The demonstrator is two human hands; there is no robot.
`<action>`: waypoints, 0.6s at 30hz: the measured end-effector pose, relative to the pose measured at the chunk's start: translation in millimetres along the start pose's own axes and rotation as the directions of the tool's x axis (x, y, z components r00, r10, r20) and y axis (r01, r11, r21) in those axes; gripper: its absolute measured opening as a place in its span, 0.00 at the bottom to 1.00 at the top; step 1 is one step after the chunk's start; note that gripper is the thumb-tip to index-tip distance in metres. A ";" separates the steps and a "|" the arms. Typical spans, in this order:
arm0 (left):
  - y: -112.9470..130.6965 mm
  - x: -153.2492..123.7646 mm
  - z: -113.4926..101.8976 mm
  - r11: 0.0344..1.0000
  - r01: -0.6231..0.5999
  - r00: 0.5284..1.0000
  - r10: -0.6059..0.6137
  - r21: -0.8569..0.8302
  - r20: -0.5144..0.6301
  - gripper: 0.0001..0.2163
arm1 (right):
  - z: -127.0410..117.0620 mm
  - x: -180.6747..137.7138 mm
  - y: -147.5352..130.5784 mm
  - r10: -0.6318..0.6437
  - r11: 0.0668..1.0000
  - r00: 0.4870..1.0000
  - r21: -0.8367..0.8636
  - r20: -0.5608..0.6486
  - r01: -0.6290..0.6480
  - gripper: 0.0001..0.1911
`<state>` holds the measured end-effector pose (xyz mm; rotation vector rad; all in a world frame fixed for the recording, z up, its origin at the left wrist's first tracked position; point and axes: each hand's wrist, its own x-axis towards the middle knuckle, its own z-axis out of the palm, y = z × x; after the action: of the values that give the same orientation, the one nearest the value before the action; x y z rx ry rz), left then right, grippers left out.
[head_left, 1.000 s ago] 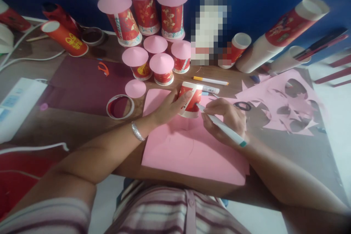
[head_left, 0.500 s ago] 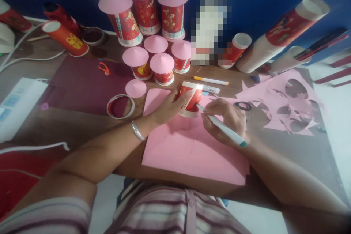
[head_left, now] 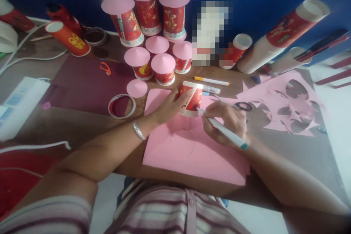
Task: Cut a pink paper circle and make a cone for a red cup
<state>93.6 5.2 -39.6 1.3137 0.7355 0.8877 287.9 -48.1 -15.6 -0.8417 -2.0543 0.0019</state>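
Note:
A short red-and-white cardboard tube (head_left: pixel 195 99) is held upright, slightly tilted, by my left hand (head_left: pixel 175 106), its fingers partly hidden behind the tube. My right hand (head_left: pixel 226 120) grips a white marker with a green end (head_left: pixel 229 134). The marker's tip is at the lower right of the tube, by the white bottom band. Underneath both hands lie pink paper sheets (head_left: pixel 170 150) with faint curved lines on them. Just behind the tube are a yellow-capped marker (head_left: pixel 211 80) and a white pen (head_left: pixel 211 89). Scissors (head_left: pixel 242 106) lie beside my right hand.
Several red tubes with pink cone tops (head_left: pixel 174 11) stand at the back. A white-rimmed ring (head_left: pixel 109 108) and a pink cone (head_left: pixel 137 88) sit left. Cut pink scraps (head_left: pixel 270 89) lie right, before tall tubes (head_left: pixel 253 53). A white box (head_left: pixel 23 106) stands far left.
The marker tip has shifted slightly down along the tube's lower edge. Both hands keep their hold, and the view has shifted a little.

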 end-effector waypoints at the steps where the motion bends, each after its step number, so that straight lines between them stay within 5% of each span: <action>1: 0.3 0.0 0.0 1.000 0.000 1.000 0.000 0.007 0.004 0.13 | 0.0 0.1 -0.2 0.000 1.000 1.000 0.005 0.003 0.000 0.13; 18: 4.7 0.1 3.0 0.999 0.048 0.999 -0.049 -0.021 -0.005 0.10 | 2.2 -1.7 -3.9 0.007 1.000 1.000 0.007 0.012 -0.007 0.13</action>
<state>95.6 4.0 -34.6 1.2705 0.7570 0.8580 284.7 -51.5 -17.0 -0.8458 -2.0610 0.0181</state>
